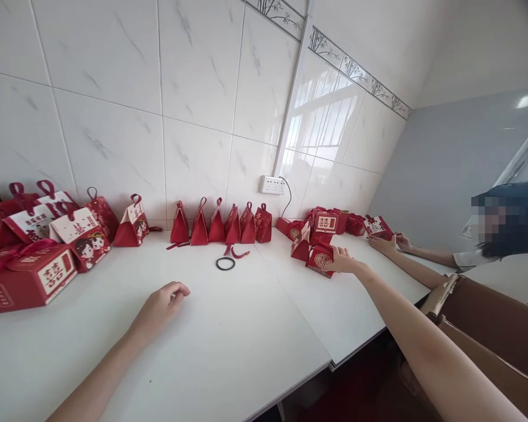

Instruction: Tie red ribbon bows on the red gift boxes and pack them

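My right hand [342, 261] reaches out over the table, its fingers on the side of a small red gift box [321, 259] with a round gold emblem. That box stands against a white and red peaked box [300, 241] and other red boxes behind it. My left hand [165, 300] is loosely curled above the white tabletop, with nothing visible in its fingers. Nearest to it lies a black ring-shaped band [225, 264]. Farther back, several red triangular boxes [199, 225] with ribbon loops stand in a row along the wall.
On the left are a large red box [26, 275] and several boxes with handles. Another person's hands [385, 243] hold a red and white box [375, 227] at the right. Brown cartons [488, 334] stand beside the table's right edge. A power strip [273, 184] is on the wall.
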Action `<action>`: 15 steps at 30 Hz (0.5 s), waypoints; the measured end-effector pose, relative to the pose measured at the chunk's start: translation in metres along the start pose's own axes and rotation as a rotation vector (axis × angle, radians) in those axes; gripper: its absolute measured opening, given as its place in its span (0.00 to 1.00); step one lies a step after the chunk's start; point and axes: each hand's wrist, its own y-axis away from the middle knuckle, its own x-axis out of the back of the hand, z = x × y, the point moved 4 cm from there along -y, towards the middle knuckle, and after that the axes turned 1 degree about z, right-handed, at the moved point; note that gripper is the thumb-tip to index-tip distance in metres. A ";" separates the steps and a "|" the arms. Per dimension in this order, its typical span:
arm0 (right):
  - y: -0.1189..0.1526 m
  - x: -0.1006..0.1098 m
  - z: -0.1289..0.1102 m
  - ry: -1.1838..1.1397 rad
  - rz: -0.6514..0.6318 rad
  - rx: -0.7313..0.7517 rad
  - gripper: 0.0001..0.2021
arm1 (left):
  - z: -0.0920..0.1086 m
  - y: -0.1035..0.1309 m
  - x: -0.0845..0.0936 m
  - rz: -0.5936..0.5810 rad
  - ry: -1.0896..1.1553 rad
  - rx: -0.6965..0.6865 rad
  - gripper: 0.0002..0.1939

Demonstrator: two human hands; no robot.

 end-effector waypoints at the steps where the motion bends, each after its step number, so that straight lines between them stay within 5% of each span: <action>1: -0.003 0.002 0.002 -0.004 -0.053 0.006 0.42 | 0.000 0.000 0.000 0.002 -0.001 -0.005 0.12; 5: -0.011 0.009 0.006 -0.035 -0.155 -0.001 0.45 | -0.003 0.001 -0.002 -0.002 -0.012 0.034 0.13; 10: 0.000 0.010 0.006 -0.081 -0.097 -0.009 0.39 | -0.003 0.005 0.002 0.006 0.008 0.057 0.12; 15: 0.040 0.013 -0.031 -0.171 -0.008 0.185 0.37 | -0.001 -0.004 -0.002 0.060 0.131 0.140 0.08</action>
